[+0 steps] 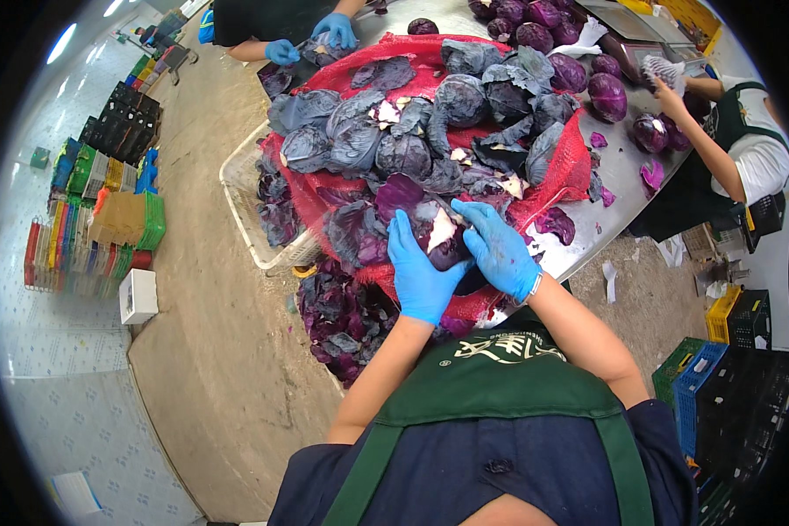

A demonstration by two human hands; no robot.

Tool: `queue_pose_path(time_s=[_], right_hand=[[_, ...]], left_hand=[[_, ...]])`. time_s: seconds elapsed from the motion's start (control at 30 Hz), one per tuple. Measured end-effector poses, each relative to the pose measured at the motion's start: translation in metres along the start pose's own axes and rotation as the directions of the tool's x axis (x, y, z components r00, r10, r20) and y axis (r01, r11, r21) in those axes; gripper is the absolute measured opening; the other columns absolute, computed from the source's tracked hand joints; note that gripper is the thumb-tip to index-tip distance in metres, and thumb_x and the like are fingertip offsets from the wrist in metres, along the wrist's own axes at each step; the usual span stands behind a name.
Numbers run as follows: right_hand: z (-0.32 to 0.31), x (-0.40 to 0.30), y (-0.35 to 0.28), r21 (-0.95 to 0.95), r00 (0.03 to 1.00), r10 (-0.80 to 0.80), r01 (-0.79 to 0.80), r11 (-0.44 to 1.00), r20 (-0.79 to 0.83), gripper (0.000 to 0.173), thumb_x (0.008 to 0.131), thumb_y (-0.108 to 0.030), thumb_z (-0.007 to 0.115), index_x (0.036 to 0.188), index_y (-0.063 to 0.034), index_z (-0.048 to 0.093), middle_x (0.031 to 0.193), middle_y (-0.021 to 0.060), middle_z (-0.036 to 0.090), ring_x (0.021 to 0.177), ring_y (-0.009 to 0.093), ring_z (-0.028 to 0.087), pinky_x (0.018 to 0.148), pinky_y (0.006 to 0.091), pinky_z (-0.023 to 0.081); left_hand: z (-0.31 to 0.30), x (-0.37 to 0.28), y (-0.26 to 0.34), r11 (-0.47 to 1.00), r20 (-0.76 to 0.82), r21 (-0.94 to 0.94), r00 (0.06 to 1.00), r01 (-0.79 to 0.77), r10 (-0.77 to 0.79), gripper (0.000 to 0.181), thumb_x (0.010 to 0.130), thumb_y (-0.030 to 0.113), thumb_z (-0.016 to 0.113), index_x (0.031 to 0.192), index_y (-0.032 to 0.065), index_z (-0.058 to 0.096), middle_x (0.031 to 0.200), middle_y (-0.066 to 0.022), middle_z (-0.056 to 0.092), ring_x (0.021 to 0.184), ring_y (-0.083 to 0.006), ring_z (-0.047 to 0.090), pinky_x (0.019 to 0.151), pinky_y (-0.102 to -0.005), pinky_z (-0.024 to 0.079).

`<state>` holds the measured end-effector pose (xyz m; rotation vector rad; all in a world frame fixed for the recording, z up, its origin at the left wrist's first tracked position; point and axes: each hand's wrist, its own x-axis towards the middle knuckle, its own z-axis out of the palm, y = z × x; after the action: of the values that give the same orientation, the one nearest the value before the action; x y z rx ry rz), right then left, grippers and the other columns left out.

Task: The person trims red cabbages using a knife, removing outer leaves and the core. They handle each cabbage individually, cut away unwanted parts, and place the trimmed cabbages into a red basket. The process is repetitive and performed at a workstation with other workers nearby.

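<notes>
Both my hands wear blue gloves and clasp one red cabbage [444, 253] near the front edge of the steel table, its pale cut stem side facing up. My left hand [421, 266] cups its left side, with the thumb at the near side. Across its right side lies my right hand [500, 246], fingers pointing up and left. A loose purple leaf [398, 196] stands just beyond my left fingertips. Untrimmed cabbages with dull bluish outer leaves [404, 154] are heaped on a red mesh sack [569, 167] beyond my hands.
Peeled cabbages [607, 97] lie at the table's [621, 177] far right. A white crate [243, 227] with leaves stands at the left; more leaves [342, 315] are piled below. One co-worker's gloved hands [334, 31] handle a cabbage at the far side; another co-worker [749, 144] holds white foam netting [663, 71].
</notes>
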<state>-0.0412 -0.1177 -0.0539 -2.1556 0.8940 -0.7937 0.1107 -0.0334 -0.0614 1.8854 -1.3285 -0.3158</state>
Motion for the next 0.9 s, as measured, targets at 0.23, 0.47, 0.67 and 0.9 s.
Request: queue_pose_path(time_s=[0.23, 0.47, 0.67, 0.9], right_hand=[[-0.020, -0.001, -0.019, -0.350, 0.997, 0.029, -0.001, 0.937, 0.076, 0.065, 0.096, -0.015, 0.059, 0.156, -0.0123, 0.036, 0.135, 0.0198, 0.056, 0.095, 0.039, 0.069, 0.075, 0.0463, 0.058], [-0.025, 0.002, -0.017, -0.310, 0.992, 0.083, -0.049, 0.950, 0.098, 0.066, 0.095, -0.014, 0.060, 0.156, -0.0149, 0.036, 0.131, 0.0169, 0.056, 0.094, 0.039, 0.068, 0.071, 0.0473, 0.058], [-0.024, 0.011, -0.012, -0.327, 0.995, 0.083, -0.059, 0.943, 0.061, 0.065, 0.094, -0.014, 0.060, 0.156, -0.0172, 0.038, 0.124, 0.0160, 0.057, 0.086, 0.040, 0.067, 0.067, 0.0488, 0.057], [-0.017, 0.013, 0.007, -0.420, 0.996, 0.089, -0.077, 0.904, 0.009, 0.068, 0.091, -0.008, 0.060, 0.155, -0.0238, 0.043, 0.117, 0.0141, 0.059, 0.080, 0.039, 0.067, 0.064, 0.0474, 0.055]], left_hand=[[-0.020, 0.041, 0.001, 0.989, 0.266, 0.000, 0.953, -0.149, 0.144, 0.130, 0.060, 0.032, 0.097, 0.158, -0.0020, 0.018, 0.154, -0.0266, 0.036, 0.142, -0.0432, 0.035, 0.118, -0.0504, 0.034], [-0.020, 0.057, -0.008, 0.971, 0.337, -0.010, 0.913, -0.239, 0.228, 0.137, 0.058, 0.035, 0.098, 0.158, -0.0056, 0.015, 0.153, -0.0297, 0.033, 0.138, -0.0468, 0.037, 0.117, -0.0506, 0.035], [-0.017, 0.056, -0.002, 0.974, 0.347, 0.045, 0.918, -0.223, 0.194, 0.134, 0.058, 0.035, 0.098, 0.157, -0.0061, 0.017, 0.153, -0.0300, 0.033, 0.137, -0.0474, 0.037, 0.116, -0.0504, 0.036], [-0.006, 0.053, 0.017, 0.962, 0.297, 0.205, 0.948, -0.181, 0.115, 0.128, 0.059, 0.037, 0.097, 0.154, -0.0064, 0.023, 0.153, -0.0302, 0.033, 0.136, -0.0476, 0.039, 0.109, -0.0529, 0.042]])
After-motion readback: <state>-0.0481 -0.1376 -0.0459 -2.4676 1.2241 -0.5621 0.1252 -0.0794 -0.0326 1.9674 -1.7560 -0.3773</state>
